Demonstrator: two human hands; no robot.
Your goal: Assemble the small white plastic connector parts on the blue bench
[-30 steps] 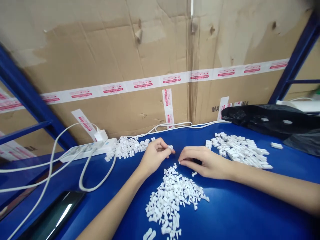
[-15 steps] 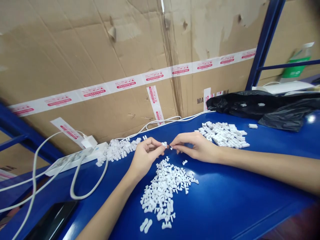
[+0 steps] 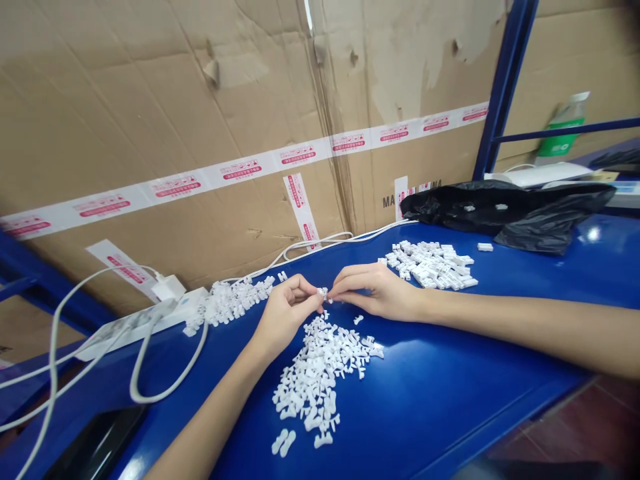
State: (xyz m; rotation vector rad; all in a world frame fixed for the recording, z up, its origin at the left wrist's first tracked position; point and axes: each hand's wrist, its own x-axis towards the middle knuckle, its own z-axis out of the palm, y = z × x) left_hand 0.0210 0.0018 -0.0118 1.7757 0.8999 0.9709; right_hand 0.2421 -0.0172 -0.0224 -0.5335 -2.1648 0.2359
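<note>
Between thumb and fingers, my left hand (image 3: 287,310) pinches a small white plastic block (image 3: 323,292). My right hand (image 3: 377,290) is closed in a pinch at the block's right side, its fingertips touching or nearly touching it. A tiny white plastic piece sat in those fingers a moment ago; now the fingertips mostly hide it. Just below both hands lies a heap of small white bone-shaped pieces (image 3: 320,367) on the blue table (image 3: 415,400). One loose piece (image 3: 359,320) rests apart, under my right hand.
White blocks (image 3: 435,265) are piled behind my right forearm, with a black plastic bag (image 3: 530,213) beyond. More white parts (image 3: 235,300) lie left, against a power strip (image 3: 140,323) with looping cables. A dark phone (image 3: 95,443) sits front left. Cardboard (image 3: 250,87) stands behind.
My right hand has moved in to the left, bringing its small white piece up against the block in my left hand. The whole view has shifted slightly.
</note>
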